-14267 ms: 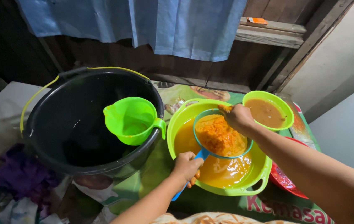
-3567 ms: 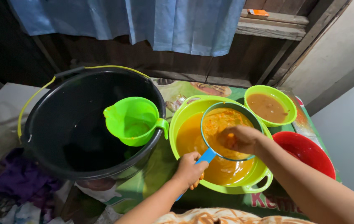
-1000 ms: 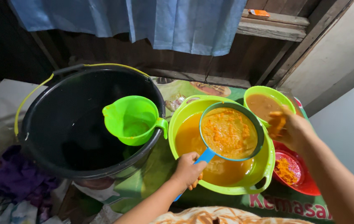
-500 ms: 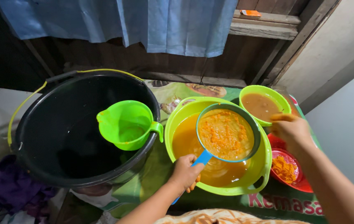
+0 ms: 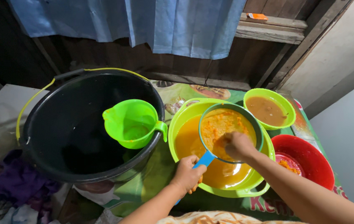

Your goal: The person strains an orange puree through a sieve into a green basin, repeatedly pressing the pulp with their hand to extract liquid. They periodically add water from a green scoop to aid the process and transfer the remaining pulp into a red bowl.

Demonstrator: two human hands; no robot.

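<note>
The left hand (image 5: 188, 176) grips the blue handle of a strainer (image 5: 230, 132) over a green basin (image 5: 181, 124) of orange liquid near the counter's front edge. The right hand (image 5: 237, 145), fingers curled, presses the orange pulp inside the strainer; a red bowl (image 5: 309, 155) sits beside it.

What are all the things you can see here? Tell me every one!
Bucket: one, black, yellow handle, left.
Jug: one, green, hanging on bucket rim.
Big basin: one, green, orange liquid, centre.
Strainer: one, blue handle, orange pulp, over basin.
Small bowl: one, green, brown liquid, behind.
Red bowl: one, some pulp, right.
Curtain: one, blue, top.
Left hand: holds strainer handle.
Right hand: pressing pulp in strainer.
</note>
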